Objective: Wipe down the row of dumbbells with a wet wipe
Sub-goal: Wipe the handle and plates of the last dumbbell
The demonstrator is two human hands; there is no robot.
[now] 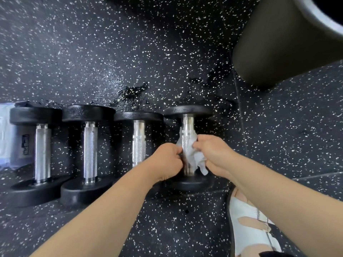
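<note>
- Four dumbbells lie side by side in a row on a black rubber floor (pixel 130 52) flecked with white chips. Each has a knurled chrome handle between round, matte black heads.
- The first dumbbell (pixel 42 151), second dumbbell (pixel 90 151) and third dumbbell (pixel 138 141) lie untouched to the left.
- The fourth dumbbell (pixel 187 127), at the right end of the row, has both hands on its handle.
- A crumpled white wet wipe (pixel 194 158) is wrapped round the middle of that handle. A loose corner hangs down towards the near head.
- The left hand (pixel 168 160) has its fingers curled tightly against the left side of the fourth dumbbell's handle.
- The right hand (pixel 211 151) pinches the wet wipe against the right side of the handle with bent fingertips.
- A glossy plastic packet (pixel 7 134), pale with a dark label, lies just beyond the first dumbbell.
- A white strapped sandal (pixel 248 225) is at the lower right.
- A smooth, dark, rounded pad (pixel 278 43) fills the upper right corner.
</note>
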